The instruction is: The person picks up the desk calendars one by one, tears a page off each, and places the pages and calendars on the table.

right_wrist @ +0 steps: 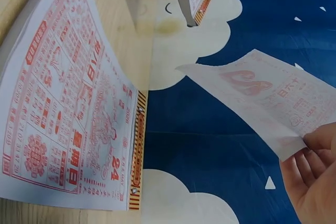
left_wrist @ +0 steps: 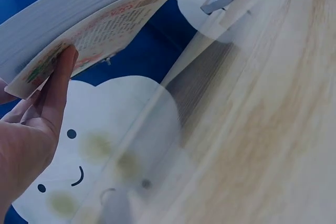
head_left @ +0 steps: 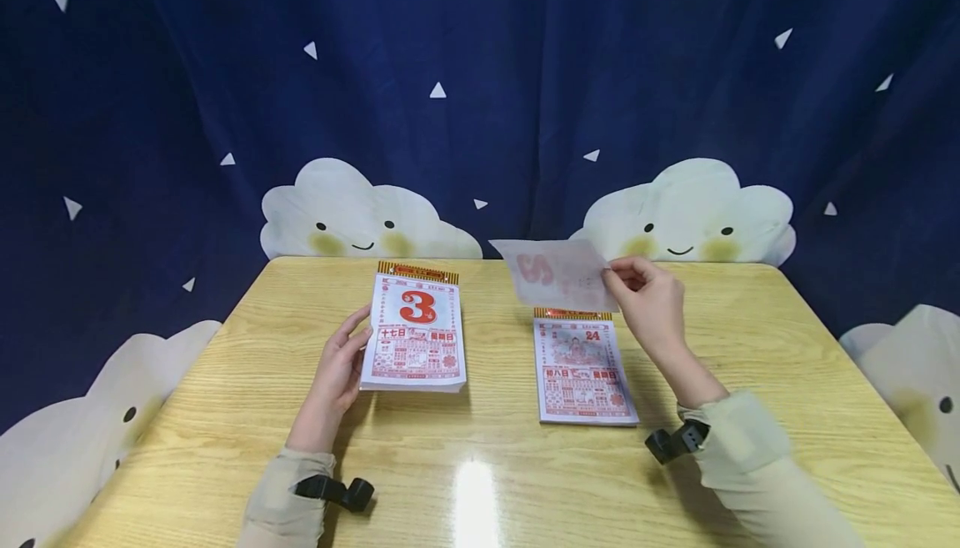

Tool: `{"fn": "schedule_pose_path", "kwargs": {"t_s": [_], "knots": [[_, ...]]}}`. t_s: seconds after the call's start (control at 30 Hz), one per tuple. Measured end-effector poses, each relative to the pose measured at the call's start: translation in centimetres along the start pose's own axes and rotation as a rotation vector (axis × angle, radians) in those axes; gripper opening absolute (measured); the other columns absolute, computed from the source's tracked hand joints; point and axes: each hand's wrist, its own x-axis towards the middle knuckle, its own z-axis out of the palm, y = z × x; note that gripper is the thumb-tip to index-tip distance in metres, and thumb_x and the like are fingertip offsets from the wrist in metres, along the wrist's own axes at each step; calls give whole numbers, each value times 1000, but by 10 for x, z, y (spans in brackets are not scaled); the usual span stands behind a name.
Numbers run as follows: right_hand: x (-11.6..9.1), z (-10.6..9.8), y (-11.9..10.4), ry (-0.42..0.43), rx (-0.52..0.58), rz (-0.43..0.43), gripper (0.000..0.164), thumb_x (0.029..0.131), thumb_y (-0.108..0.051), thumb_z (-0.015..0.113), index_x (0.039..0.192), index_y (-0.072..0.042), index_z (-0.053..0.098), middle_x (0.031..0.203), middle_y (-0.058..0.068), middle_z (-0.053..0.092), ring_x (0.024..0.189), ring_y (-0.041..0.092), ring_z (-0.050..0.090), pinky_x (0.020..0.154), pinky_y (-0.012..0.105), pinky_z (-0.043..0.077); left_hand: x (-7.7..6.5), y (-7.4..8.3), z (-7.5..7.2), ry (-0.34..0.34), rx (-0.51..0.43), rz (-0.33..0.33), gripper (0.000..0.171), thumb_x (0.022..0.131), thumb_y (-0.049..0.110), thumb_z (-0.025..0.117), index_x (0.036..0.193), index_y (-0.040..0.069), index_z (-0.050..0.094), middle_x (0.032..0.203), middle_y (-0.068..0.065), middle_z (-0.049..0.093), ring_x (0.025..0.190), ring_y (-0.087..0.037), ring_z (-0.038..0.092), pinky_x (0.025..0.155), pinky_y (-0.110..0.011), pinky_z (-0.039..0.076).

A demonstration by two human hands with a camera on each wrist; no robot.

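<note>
My left hand grips a thick tear-off calendar by its left side, thumb at the front edge. Its top page carries a large red 3. The left wrist view has the fingers under the printed backing card, with the pad raised off the table. Farther right, my right hand pinches a thin loose calendar sheet at one corner, its large red numeral showing faintly reversed. Below that sheet lies a second tear-off calendar, showing page 24; the sheet overlaps its striped top strip.
Both calendars are over a light wooden table, with a glare spot near its front. Behind it hangs a dark blue curtain with white triangles and smiling clouds. Each wrist wears a black camera strap.
</note>
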Motion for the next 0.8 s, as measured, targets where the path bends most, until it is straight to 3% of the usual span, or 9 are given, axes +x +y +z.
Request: {"fn": "schedule_pose_path", "kwargs": {"t_s": [0.2, 0.5, 0.8], "knots": [[-6, 7, -4, -22, -12, -50, 11, 81, -12, 65, 87, -4, 70, 74, 9, 68, 59, -6, 54, 54, 6, 42, -2, 0, -5, 15, -16, -1, 28, 95, 10, 45, 117, 24, 52, 84, 3, 68, 63, -7, 63, 54, -19, 53], [-14, 19, -8, -79, -43, -105, 12, 82, -10, 64, 89, -2, 70, 75, 11, 69, 63, 18, 64, 55, 5, 43, -3, 1, -11, 4, -7, -12, 29, 95, 9, 44, 119, 23, 51, 86, 3, 68, 64, -8, 64, 56, -20, 53], [-23, 32, -14, -109, -70, -197, 12, 81, -9, 65, 90, -2, 70, 75, 9, 70, 62, 16, 65, 55, 28, 53, -2, 1, -16, 33, 37, -54, 37, 95, 9, 44, 131, 11, 38, 83, 5, 67, 64, -7, 63, 55, -19, 53]]}}
